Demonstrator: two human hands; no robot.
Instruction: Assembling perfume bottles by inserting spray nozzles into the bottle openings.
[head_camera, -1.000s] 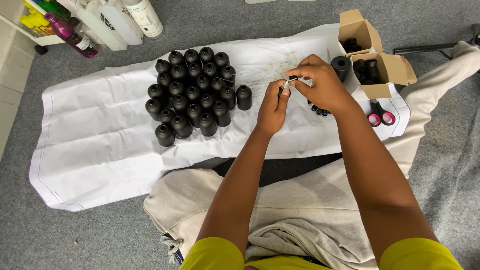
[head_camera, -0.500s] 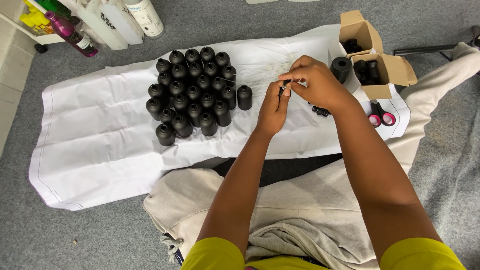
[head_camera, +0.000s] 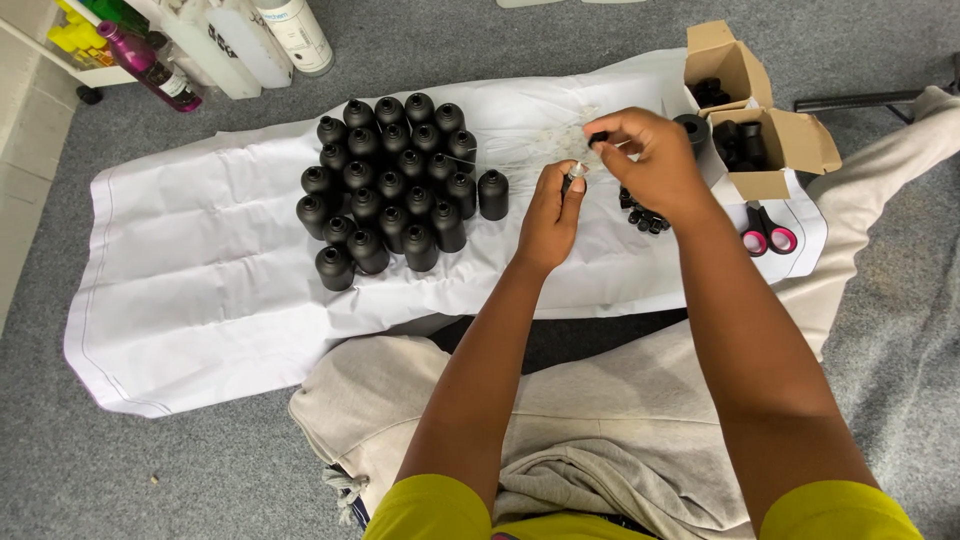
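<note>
The wide white cloth (head_camera: 200, 250) spreads over the grey carpet; on it stands the cluster of matte black plastic bottles (head_camera: 395, 185), necks upward; my right hand (head_camera: 650, 160) pinches a small black cap (head_camera: 597, 137); my left hand (head_camera: 553, 210) pinches a slim clear-tipped sprayer piece (head_camera: 573, 176), its long axis upright, above the cloth.

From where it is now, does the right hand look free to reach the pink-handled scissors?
Probably yes. The scissors lie in the open on the white cloth just right of the right hand, with nothing over them. The fingers already pinch a small black part, though.
</note>
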